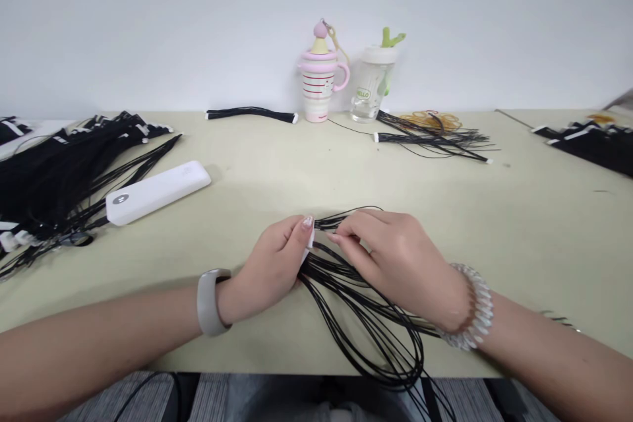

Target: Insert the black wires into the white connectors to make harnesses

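My left hand (281, 257) is closed around a white connector (310, 242) with black wires coming out of its right side. The thumb presses on top of the connector, and part of it is hidden by the fingers. Close to its right, my right hand (390, 247) pinches at a thin black wire beside the connector, thumb and forefinger together. From the connector a bundle of black wires (366, 336) loops down under my right hand and hangs over the table's front edge.
A white power bank (158, 191) lies left, beside a heap of black wire bundles (74, 165). At the back stand a pink striped cup (316, 89) and a clear cup (373, 82), with a wire bundle (250, 114) and loose wires (435, 138) nearby. More bundles (593, 145) lie far right.
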`<state>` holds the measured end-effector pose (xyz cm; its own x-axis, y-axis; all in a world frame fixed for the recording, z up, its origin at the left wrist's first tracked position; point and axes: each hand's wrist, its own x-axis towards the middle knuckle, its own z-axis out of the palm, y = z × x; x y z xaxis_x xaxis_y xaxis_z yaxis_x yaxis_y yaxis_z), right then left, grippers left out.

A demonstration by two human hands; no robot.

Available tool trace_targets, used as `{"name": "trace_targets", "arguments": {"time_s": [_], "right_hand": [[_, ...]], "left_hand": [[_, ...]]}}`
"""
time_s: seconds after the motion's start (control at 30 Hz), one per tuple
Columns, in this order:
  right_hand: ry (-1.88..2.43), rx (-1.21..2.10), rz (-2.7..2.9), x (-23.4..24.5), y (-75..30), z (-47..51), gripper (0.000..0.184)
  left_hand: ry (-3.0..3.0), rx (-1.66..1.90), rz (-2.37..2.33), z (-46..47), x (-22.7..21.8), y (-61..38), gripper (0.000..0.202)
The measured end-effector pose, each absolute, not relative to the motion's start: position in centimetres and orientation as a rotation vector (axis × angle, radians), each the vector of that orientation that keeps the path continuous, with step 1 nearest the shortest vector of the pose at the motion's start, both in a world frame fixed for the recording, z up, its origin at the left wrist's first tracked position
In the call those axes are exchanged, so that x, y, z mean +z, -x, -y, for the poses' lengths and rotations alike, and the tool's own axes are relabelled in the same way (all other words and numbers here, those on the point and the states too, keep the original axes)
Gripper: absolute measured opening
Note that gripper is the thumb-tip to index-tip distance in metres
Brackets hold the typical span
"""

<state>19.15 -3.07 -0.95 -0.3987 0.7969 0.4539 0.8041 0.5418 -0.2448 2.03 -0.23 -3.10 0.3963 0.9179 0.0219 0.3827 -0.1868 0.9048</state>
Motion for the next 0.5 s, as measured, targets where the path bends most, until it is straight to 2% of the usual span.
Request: {"name": "trace_targets", "arguments": {"time_s": [0.3,0.5], "right_hand": [[1.2,-0.123,2.334,-0.98,-19.17,2.92,0.027],[1.064,-0.48,2.438,-0.81,-19.58,2.83,0.018]], "left_hand": [[-1.826,0.719,-1.129,0.16,-2.97,-2.07,0.041],[-1.848,0.71,-1.099,0.17,-2.85,-2.1,0.039]]}}
